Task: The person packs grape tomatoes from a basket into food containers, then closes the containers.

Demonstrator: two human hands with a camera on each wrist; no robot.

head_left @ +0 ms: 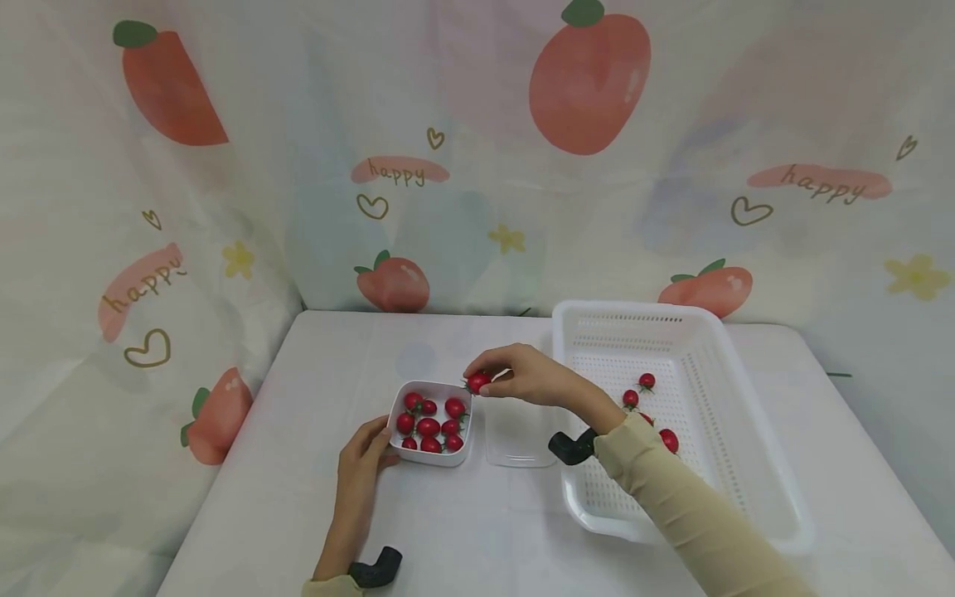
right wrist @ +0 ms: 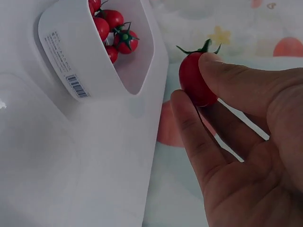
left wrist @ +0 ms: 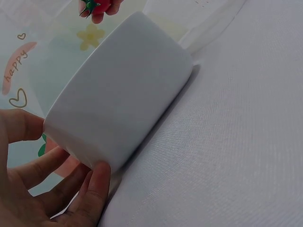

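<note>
My left hand [left wrist: 42, 189] sits low at the near corner of the white box [left wrist: 123, 104] — thumb [left wrist: 92, 191] pressed to its side wall where it meets the table [left wrist: 227, 142], the other fingers curled round the corner further back. Past the far rim of the box, well beyond my fingertips, my other hand [left wrist: 102, 9] pinches a small red tomato [left wrist: 97, 5] with a green stalk — only its fingertips show. Behind is a cloth [left wrist: 28, 66] printed with hearts and a yellow flower.
</note>
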